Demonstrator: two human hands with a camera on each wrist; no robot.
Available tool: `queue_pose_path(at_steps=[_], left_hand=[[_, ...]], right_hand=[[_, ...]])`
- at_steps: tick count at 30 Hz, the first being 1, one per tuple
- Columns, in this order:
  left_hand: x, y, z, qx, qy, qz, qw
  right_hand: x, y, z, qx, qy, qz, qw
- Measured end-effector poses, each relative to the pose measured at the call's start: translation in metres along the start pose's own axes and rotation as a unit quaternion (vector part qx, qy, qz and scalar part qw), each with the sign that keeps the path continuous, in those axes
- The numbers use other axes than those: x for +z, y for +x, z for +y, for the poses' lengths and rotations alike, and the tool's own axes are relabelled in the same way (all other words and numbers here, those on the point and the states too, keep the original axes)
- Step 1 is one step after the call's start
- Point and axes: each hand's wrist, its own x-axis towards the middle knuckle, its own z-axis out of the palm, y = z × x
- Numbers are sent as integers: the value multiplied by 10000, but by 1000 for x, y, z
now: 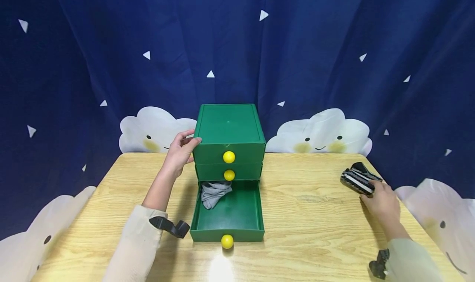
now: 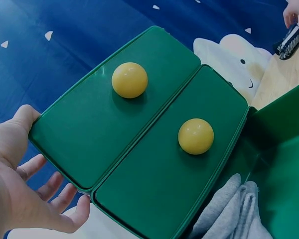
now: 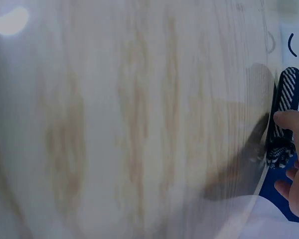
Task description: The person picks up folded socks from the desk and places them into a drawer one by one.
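A green drawer box (image 1: 229, 125) with yellow knobs stands at the back middle of the table. My left hand (image 1: 181, 152) rests against its left side, the thumb at the upper front corner; in the left wrist view its fingers are spread and loosely bent. The bottom drawer (image 1: 237, 216) is pulled out, and a folded grey cloth (image 1: 214, 193) lies in its back left corner. Far to the right, my right hand (image 1: 384, 201) pinches a folded black-and-white striped knit bundle (image 1: 358, 181). The right wrist view shows the thumb on the bundle (image 3: 287, 94), the other fingers partly hidden.
The two upper drawers are closed, each with a yellow knob (image 1: 229, 157) in front. The wooden table (image 1: 304, 224) stretches around the box, its right edge close to the right hand. Behind hangs a dark blue curtain (image 1: 237, 47) with white triangles and clouds.
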Motion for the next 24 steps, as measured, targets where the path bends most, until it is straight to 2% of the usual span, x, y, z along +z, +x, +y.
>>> queue_pose_path(at_steps=[5, 12, 19, 24], left_hand=[[1, 0, 0, 34, 0, 1, 10000], [0, 0, 1, 11, 15, 69, 10000], [1, 0, 1, -38, 35, 11, 10000], [-1, 0, 1, -24, 16, 14, 10000]], right_hand=[[6, 7, -3, -57, -46, -129, 9999], [9, 15, -7, -67, -141, -621, 9979], [10, 12, -7, -105, -384, -381, 9985], [9, 13, -13, -282, -390, -98, 9988]])
